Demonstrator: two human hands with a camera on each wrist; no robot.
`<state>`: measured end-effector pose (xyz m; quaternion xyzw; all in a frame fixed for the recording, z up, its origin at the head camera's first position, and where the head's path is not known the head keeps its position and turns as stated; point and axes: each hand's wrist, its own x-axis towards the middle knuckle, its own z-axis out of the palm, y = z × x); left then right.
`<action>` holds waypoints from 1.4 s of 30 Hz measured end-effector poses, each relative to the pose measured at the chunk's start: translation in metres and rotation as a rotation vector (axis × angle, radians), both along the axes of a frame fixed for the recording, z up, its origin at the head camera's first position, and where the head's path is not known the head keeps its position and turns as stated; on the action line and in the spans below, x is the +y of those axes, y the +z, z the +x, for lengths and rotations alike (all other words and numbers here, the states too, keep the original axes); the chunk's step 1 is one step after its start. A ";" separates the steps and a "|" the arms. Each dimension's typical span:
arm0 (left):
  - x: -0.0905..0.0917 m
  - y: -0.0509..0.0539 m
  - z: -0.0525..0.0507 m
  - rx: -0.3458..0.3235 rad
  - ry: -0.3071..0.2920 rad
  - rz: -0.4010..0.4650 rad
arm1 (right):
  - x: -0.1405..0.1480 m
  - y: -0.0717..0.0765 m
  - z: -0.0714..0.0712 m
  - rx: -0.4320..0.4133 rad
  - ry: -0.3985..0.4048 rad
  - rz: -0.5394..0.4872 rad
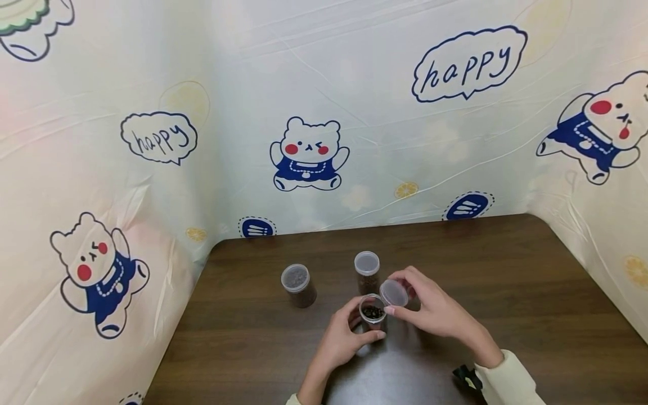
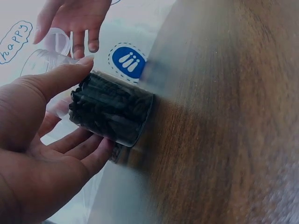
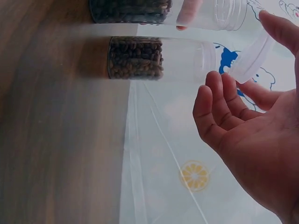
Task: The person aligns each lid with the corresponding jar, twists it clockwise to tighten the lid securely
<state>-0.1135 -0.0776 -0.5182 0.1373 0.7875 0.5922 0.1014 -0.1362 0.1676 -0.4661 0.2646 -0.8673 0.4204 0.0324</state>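
My left hand grips an uncapped clear jar from the side, thumb on one face and fingers on the other. Dark beans that look like coffee fill its lower part, and it stands upright on the table. With the thumb and fingers of my right hand I hold a translucent round lid, tilted just right of the jar's rim. Right behind is a lidded jar of brown coffee beans. Whether the lid touches the open rim I cannot tell.
Another lidded jar with dark contents stands to the left on the brown wooden table. A small black object lies by the right sleeve. Printed curtains hang around the table's back and sides.
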 end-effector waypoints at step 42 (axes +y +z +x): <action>-0.002 0.000 0.000 -0.012 0.000 0.022 | -0.028 -0.002 -0.003 0.061 0.173 -0.022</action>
